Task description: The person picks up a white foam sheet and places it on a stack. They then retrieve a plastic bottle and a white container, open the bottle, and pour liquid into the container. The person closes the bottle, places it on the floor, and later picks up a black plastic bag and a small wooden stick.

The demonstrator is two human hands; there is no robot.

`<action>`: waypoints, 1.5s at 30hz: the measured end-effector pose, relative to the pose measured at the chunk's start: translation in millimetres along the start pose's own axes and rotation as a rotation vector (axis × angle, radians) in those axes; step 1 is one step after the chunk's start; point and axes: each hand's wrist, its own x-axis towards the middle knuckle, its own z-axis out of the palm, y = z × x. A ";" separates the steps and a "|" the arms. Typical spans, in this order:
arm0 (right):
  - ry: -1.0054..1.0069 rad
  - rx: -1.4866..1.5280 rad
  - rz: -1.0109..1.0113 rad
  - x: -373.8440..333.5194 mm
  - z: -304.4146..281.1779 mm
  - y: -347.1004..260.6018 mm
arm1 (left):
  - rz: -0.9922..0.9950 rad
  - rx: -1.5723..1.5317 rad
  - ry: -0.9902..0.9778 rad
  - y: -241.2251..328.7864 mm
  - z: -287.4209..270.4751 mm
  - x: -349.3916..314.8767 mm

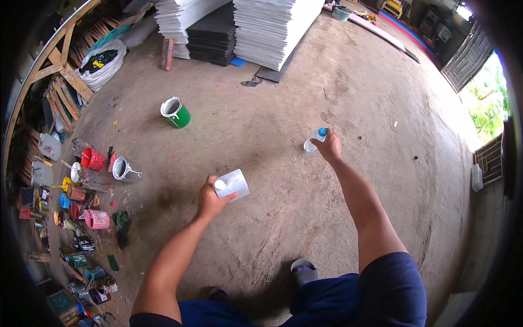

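My left hand (211, 199) is closed round a translucent white plastic bottle (235, 184) with a white cap, tilted over the floor in front of me. Farther off to the right, my right hand (329, 147) grips a small clear plastic bottle (311, 144) with a blue cap, near its top. The two bottles are well apart. Ahead and to the left, a green paint can (180, 116) stands on the concrete floor, white paint smeared round its rim. I cannot tell how full either bottle is.
Along the left lie several paint-stained cans and tubs, among them a red bucket (93, 159), a pink tub (97, 219) and a grey-white can (124, 170). Tall stacks of white sheets (278, 32) and black sheets (212, 41) stand ahead. A white sack (103, 68) sits far left; a doorway (485, 98) opens at right.
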 end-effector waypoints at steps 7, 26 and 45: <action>0.052 -0.039 0.026 12.0 2.1 23.7 | 0.062 0.056 -0.041 -2.1 16.3 -7.8; 0.213 0.037 0.066 1.5 1.6 -0.5 | -0.015 -0.079 -0.047 6.7 1.0 -15.6; -0.196 0.119 -0.255 -213.4 -141.8 -217.0 | -0.463 -0.119 0.293 205.5 -180.2 -243.3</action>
